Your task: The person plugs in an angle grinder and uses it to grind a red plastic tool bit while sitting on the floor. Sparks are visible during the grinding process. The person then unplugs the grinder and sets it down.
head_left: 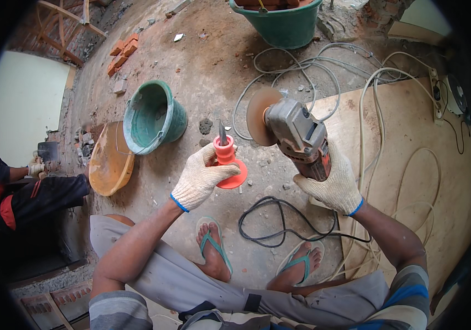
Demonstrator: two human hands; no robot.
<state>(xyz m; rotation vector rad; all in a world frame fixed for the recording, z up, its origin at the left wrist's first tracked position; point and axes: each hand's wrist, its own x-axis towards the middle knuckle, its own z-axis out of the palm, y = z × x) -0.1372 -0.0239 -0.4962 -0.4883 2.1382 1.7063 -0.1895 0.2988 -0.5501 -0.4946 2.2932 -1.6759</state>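
Note:
My left hand (195,177), in a cream knitted glove with a blue cuff, is closed round a chisel (225,152) by its red-orange grip with a round guard. The dark pointed blade stands upward. My right hand (339,181), gloved alike, grips an angle grinder (296,129) with a grey head and a dark red and black body. On the grinder's left side sits a brown disc (258,116), tilted and apart from the chisel blade. Whether the disc turns I cannot tell. Both tools are held in the air above the dirty concrete floor.
A green bucket (179,122) and a yellow basin (102,175) stand left; another green bucket (282,30) is ahead. Pale cables cross a plywood sheet (406,118) at right. A black cord (257,239) lies by my feet. A person (12,179) sits far left near red bricks (121,54).

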